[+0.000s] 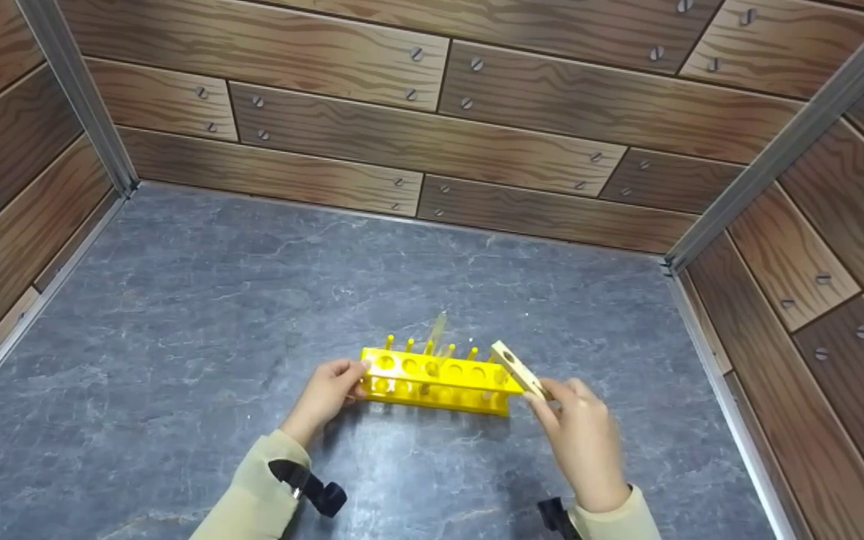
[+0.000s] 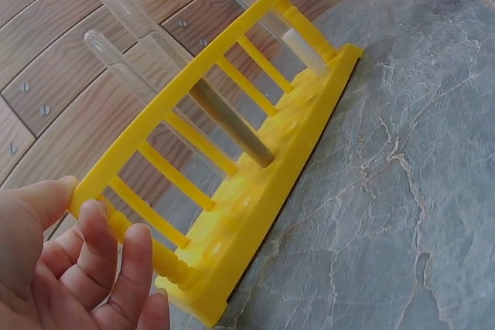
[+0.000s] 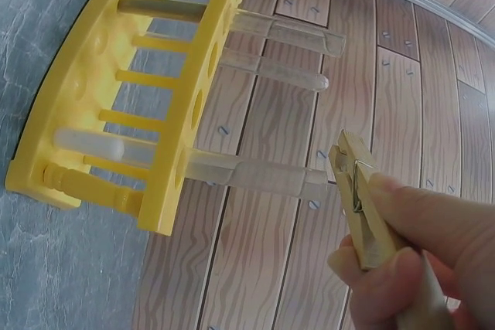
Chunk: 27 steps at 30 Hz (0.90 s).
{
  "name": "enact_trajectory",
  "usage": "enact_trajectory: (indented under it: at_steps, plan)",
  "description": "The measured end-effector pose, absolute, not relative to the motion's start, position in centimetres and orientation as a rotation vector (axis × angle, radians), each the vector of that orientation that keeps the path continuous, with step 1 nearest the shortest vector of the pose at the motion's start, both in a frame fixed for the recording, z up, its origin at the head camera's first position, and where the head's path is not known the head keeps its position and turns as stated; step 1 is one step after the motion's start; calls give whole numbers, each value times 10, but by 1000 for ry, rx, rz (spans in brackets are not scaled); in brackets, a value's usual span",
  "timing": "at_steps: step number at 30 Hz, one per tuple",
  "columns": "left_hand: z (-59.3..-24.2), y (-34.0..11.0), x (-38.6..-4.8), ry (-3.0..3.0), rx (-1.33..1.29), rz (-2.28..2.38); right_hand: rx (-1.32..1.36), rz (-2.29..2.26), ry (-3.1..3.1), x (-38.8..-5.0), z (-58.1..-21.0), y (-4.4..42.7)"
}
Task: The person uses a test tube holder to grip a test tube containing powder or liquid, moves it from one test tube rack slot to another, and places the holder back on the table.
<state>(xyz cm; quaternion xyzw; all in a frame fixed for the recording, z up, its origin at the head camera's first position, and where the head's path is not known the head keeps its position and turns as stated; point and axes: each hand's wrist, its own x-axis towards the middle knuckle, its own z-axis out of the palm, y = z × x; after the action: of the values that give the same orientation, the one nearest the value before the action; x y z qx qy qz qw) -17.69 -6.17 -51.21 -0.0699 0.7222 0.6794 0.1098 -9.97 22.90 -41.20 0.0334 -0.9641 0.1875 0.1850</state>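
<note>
Pinching the left end of a yellow test tube rack [image 2: 182, 94], the person's left hand [image 1: 331, 394] has its thumb against the top bar and its fingers curled around the end post. The rack stands on the grey, marbled surface [image 1: 222, 300], holding a tube of brownish contents [image 2: 228, 125] near its middle and a tube with white contents [image 3: 259, 178] at its right end. Another glass tube [image 3: 282, 73] shows behind the top bar, rounded end up. The right hand [image 1: 582, 427] grips a wooden clamp [image 1: 523, 375] between thumb and fingers — its tip just beside the mouth of the right-end tube in the right wrist view. Plank-patterned walls [image 1: 342, 142] enclose the surface — screw heads included.
</note>
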Motion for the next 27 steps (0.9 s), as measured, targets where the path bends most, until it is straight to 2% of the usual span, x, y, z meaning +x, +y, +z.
enact_trajectory:
  at_steps: [27]
  plan:
    - [-510, -62, -175, 2139, -175, 2007, 170, 548, -2684, -106, -420, 213]
